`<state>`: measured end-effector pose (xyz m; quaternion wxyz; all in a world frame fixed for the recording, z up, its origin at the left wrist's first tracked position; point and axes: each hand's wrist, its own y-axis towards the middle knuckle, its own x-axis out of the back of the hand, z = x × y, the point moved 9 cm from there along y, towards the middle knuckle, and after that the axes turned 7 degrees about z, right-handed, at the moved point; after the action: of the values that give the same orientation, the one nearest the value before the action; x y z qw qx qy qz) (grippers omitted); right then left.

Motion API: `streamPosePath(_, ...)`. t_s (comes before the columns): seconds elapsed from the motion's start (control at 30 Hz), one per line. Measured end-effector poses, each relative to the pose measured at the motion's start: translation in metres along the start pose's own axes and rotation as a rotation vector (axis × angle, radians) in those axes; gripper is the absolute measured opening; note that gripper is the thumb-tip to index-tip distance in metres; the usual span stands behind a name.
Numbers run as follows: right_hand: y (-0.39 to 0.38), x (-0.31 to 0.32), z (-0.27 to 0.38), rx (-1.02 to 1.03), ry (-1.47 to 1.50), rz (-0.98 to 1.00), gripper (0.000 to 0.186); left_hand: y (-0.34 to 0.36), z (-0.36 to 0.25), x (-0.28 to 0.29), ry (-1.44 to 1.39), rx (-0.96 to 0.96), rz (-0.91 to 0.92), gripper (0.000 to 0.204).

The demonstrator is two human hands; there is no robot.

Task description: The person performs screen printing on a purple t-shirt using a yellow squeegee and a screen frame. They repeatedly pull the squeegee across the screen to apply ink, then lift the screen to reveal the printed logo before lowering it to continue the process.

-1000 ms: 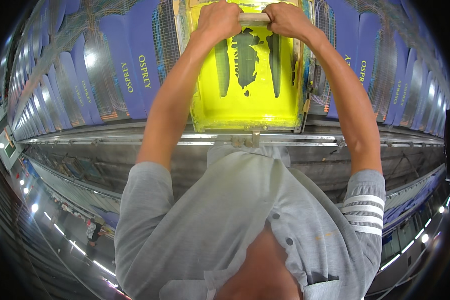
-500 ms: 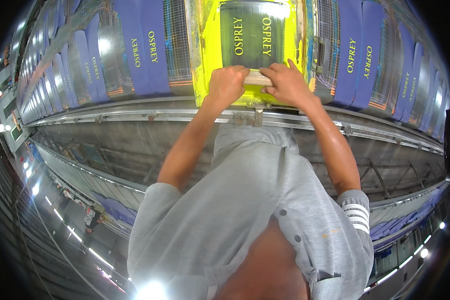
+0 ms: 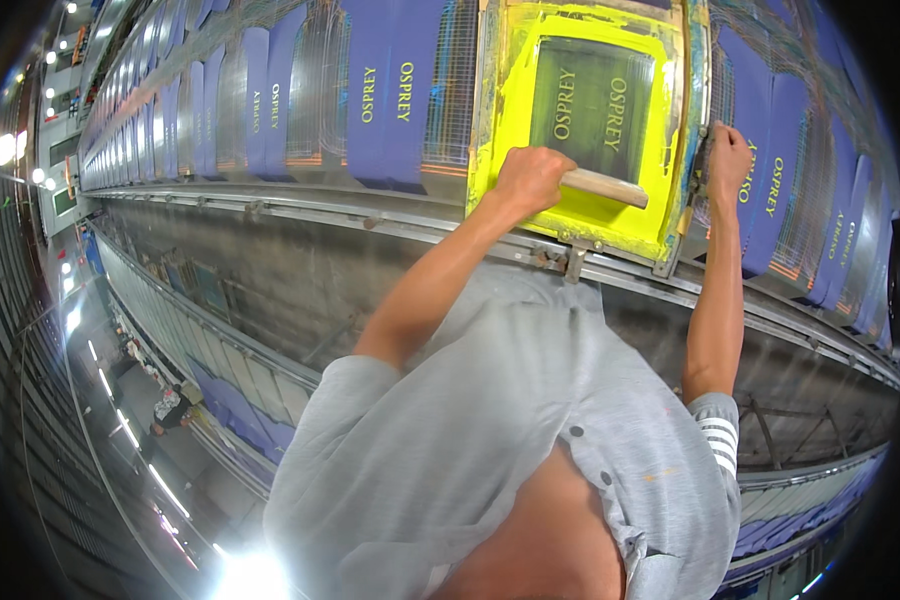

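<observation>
A printing screen frame (image 3: pixel 478 120) holds bright yellow ink around a dark inner panel (image 3: pixel 590 105) with lettering. My left hand (image 3: pixel 532 183) is closed on the left end of a wooden squeegee (image 3: pixel 610 187), which lies across the lower part of the screen. My right hand (image 3: pixel 726 160) is closed at the frame's right side, by a dark metal fitting; what its fingers hold is hidden. A metal rail (image 3: pixel 630 272) with a bracket (image 3: pixel 574 262) runs along the front of the frame.
Long rows of lettered purple fabric pieces (image 3: pixel 385 130) lie on the printing table on both sides of the screen. A second lane with purple pieces (image 3: pixel 232 400) runs behind me. Another person (image 3: pixel 170 408) is far off at the lower left.
The squeegee was pulled from the top of the screen to its lower part. My right hand has left it for the frame's side. The view has swung, so the screen sits farther right.
</observation>
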<state>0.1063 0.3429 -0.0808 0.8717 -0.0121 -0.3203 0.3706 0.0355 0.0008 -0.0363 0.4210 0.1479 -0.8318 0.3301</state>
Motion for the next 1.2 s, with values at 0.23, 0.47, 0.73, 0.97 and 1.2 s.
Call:
streamPosePath(0.23,-0.07,-0.131,0.096,0.13,0.024,-0.056,0.029,-0.068,0.139,0.053,-0.086,0.006,-0.122,0.041)
streamPosePath(0.47,-0.118,-0.262,0.132,0.126,0.205,-0.152,0.027,-0.126,0.257,0.092,0.039,0.017,-0.076,0.039)
streamPosePath(0.73,-0.129,-0.301,0.145,0.076,0.15,-0.093,0.028,-0.141,0.29,0.11,0.089,0.035,-0.036,0.037)
streamPosePath(0.97,-0.133,-0.308,0.153,0.079,0.051,-0.08,0.031,-0.14,0.305,0.098,0.109,0.047,-0.044,0.036)
streamPosePath(1.2,-0.122,-0.318,0.145,0.041,-0.091,-0.076,0.035,-0.171,0.289,0.075,0.11,-0.128,-0.376,0.038)
